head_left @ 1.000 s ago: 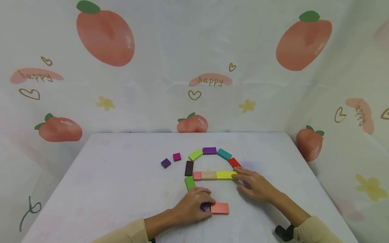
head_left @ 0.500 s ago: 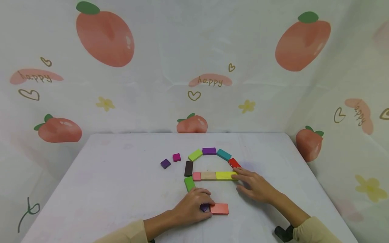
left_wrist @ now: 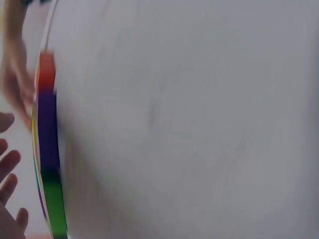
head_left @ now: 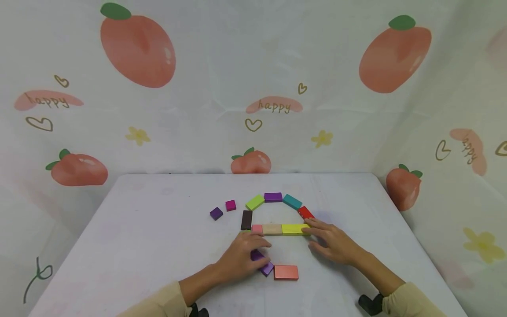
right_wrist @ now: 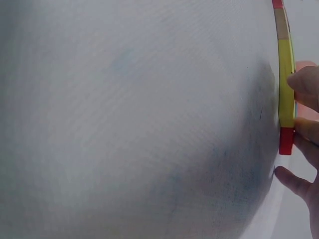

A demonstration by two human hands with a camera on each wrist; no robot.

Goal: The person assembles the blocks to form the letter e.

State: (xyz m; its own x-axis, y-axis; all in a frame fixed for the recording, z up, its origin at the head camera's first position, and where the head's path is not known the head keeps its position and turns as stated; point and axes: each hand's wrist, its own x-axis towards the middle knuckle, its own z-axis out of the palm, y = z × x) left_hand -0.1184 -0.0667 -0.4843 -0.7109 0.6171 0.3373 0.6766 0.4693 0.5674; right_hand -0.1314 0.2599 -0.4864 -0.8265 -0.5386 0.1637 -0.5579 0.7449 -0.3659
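Observation:
My left hand [head_left: 237,257] hovers over a purple block [head_left: 268,269], its fingers loosely spread. It covers most of the green block [left_wrist: 55,204], which shows in the left wrist view. A salmon block [head_left: 286,272] lies at the purple block's lower right end. At the other side, my right hand [head_left: 336,244] rests with extended fingers at the end of the yellow block [head_left: 292,229] and the red block [head_left: 305,212]. A tan block [head_left: 271,229] and a small pink block [head_left: 257,229] continue the yellow block's row.
Beyond the row, a black block [head_left: 246,219], a lime block [head_left: 255,202], a violet block [head_left: 273,197] and a teal block [head_left: 292,201] form an arc. Two small cubes, magenta [head_left: 230,205] and dark purple [head_left: 216,213], lie left of it on the white table [head_left: 158,246].
My left hand has moved up and left off the salmon block's edge, uncovering more of the purple block and covering the green one. The right hand stays in place.

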